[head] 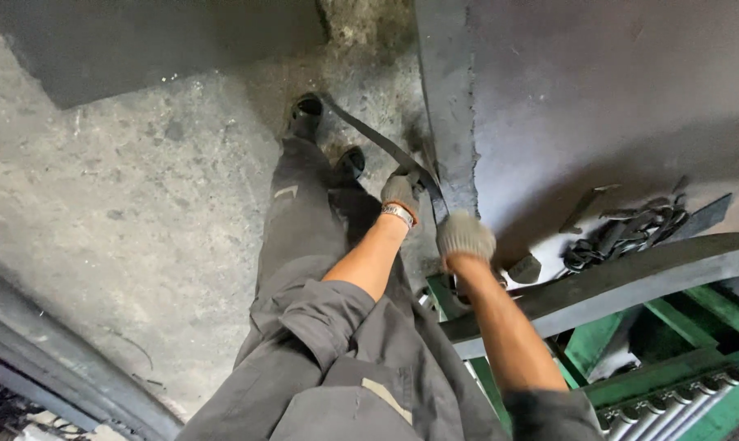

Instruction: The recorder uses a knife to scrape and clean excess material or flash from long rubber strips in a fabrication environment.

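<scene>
Concrete floor (141, 204), metal strip (377, 143), green frame (671, 376)

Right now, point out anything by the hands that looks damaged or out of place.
The big dark metal sheet has a ragged, jagged left edge. A long thin strip hangs off that edge, trailing down to the concrete floor; the left hand and right hand, both gloved, hold it.
</scene>
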